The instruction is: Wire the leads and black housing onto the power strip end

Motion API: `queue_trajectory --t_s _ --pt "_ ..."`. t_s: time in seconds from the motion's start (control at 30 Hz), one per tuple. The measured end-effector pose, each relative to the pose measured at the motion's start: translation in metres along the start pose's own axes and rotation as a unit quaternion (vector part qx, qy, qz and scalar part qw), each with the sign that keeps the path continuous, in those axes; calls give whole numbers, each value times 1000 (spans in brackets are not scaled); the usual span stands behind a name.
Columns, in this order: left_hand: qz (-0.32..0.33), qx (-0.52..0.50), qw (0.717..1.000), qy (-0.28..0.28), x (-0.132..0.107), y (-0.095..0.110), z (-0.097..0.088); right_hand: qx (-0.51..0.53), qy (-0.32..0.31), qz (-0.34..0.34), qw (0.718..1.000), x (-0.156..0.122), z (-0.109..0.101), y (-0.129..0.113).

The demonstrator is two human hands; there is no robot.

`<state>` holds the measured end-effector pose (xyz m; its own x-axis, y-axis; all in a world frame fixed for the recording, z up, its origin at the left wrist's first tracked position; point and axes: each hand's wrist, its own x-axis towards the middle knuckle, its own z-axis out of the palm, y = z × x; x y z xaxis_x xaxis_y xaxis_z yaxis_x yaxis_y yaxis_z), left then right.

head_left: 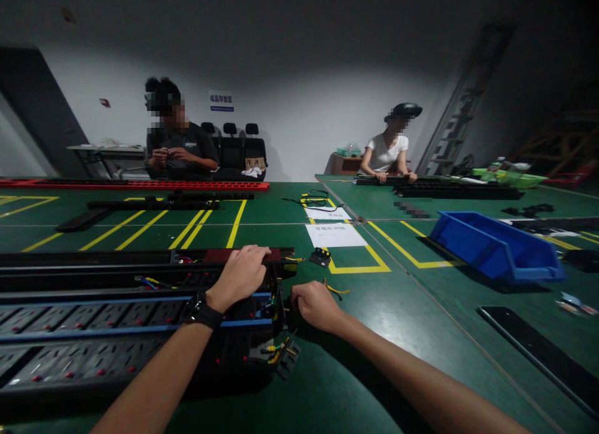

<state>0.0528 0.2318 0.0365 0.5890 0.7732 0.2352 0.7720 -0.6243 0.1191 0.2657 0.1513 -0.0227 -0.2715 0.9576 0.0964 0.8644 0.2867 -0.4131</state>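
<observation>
Long black power strips (93, 322) with blue stripes and several sockets lie across the green table in front of me. My left hand (241, 275), a black watch on its wrist, lies with curled fingers on top of the strips' right end. My right hand (316, 304) is closed in a fist at the open end of the strip, where coloured wires (276, 350) stick out. What the right fingers grip is hidden.
A blue bin (496, 247) stands to the right. White paper labels (334, 234) and a small black part (321, 257) lie ahead. A black rail (538, 353) lies at the right. Two other people sit at the far edge, with a red strip (135, 184) at the left.
</observation>
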Motion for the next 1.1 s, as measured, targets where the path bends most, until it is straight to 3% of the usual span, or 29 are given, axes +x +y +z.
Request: queue_trajectory --t_s 0.13,0.57,0.83,1.1 --pt "2 29 999 31 0 4 0 -7 0 0 1000 0 0 0" --pt "53 102 993 41 -5 15 -3 2 8 -4 1000 1 3 2" --pt "29 80 996 19 -1 13 -5 3 5 5 1000 1 3 1" --pt "15 35 999 38 -1 7 2 -17 12 7 1000 2 7 5"
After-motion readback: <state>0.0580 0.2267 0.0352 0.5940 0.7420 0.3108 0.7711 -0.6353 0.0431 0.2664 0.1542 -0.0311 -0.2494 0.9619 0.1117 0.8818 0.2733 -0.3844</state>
